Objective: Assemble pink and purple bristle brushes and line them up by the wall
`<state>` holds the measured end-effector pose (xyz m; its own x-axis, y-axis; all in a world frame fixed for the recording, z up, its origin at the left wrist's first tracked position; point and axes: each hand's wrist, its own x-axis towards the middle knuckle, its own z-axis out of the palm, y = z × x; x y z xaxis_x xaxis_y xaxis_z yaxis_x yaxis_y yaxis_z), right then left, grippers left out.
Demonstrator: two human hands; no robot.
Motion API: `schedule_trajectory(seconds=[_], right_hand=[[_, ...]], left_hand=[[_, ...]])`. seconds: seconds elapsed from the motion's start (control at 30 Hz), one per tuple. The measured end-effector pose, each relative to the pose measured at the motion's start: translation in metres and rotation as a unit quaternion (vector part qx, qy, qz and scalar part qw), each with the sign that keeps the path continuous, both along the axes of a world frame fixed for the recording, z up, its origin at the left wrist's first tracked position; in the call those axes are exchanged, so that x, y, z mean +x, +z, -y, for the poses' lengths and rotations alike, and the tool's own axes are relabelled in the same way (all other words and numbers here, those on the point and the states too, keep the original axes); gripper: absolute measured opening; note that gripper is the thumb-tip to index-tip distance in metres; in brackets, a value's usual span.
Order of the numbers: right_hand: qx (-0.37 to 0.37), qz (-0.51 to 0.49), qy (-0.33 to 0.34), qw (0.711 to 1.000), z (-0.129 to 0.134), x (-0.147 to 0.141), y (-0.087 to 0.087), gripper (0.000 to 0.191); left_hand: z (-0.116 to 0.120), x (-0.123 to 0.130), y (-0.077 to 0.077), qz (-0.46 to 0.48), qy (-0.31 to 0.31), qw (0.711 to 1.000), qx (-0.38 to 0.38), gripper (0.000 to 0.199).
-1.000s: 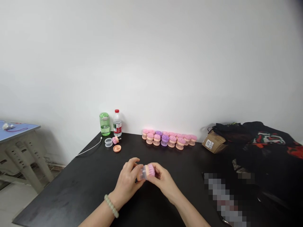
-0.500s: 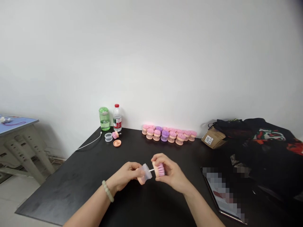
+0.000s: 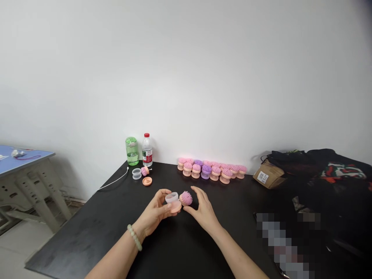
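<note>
My left hand grips a clear plastic cup with a peach base, holding it tilted above the black table. A pink-bristled scalp brush head sits against the cup's right side, and its stem is hidden. My right hand is open with spread fingers, the thumb close beneath the brush and the fingertips curving around it. I cannot tell whether those fingers touch the bristles.
Beyond my hands, several pink and purple brushes stand in rows against the wall. Nearby are a green bottle, a water bottle, a clear cup, a small brush and a peach lid. A cardboard parcel and dark cloth lie right.
My right hand has let go of the brush and opened. The brush head, earlier held apart from the cup on a thin stem, now rests against the cup.
</note>
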<state>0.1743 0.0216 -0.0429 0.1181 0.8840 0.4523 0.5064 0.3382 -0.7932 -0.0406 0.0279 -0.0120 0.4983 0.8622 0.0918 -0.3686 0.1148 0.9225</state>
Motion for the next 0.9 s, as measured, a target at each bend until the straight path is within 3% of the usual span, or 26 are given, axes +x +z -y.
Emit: schedule_trajectory(seconds=[0.13,0.3,0.37,0.47,0.53,0.6,0.73,0.83,0.9], right_hand=[[0.061,0.006,0.047,0.997,0.025,-0.01,0.016,0.044],[-0.037,-0.024,0.081,0.996,0.037,-0.028,0.017,0.046],[-0.04,-0.003,0.072,0.997,0.038,-0.028,0.014,0.051],[0.042,0.063,0.062,0.995,0.042,-0.023,0.011,0.054],[0.114,0.125,0.066,0.983,0.045,-0.02,0.01,0.046],[0.181,0.192,0.072,0.962,0.049,-0.015,0.011,0.04],[0.273,0.25,0.1,0.923,0.054,0.001,0.017,0.038],[0.261,0.183,0.067,0.945,0.055,0.02,0.029,0.032],[0.158,0.09,0.018,0.983,0.05,0.031,0.035,0.028]], left_hand=[[0.005,0.011,-0.006,-0.033,0.059,0.997,0.039,0.039],[0.013,0.022,-0.008,-0.06,0.086,0.985,0.137,0.036],[0.015,0.022,-0.006,-0.07,0.09,0.98,0.161,0.033],[0.017,0.021,-0.003,-0.102,0.075,0.97,0.205,0.038],[0.02,0.024,-0.002,-0.138,0.08,0.96,0.231,0.04],[0.023,0.029,-0.002,-0.173,0.098,0.955,0.219,0.036],[0.019,0.031,-0.003,-0.182,0.114,0.971,0.101,0.058],[0.006,0.014,0.002,-0.178,0.179,0.967,0.025,0.063],[-0.004,0.001,0.008,-0.208,0.178,0.961,0.044,0.058]])
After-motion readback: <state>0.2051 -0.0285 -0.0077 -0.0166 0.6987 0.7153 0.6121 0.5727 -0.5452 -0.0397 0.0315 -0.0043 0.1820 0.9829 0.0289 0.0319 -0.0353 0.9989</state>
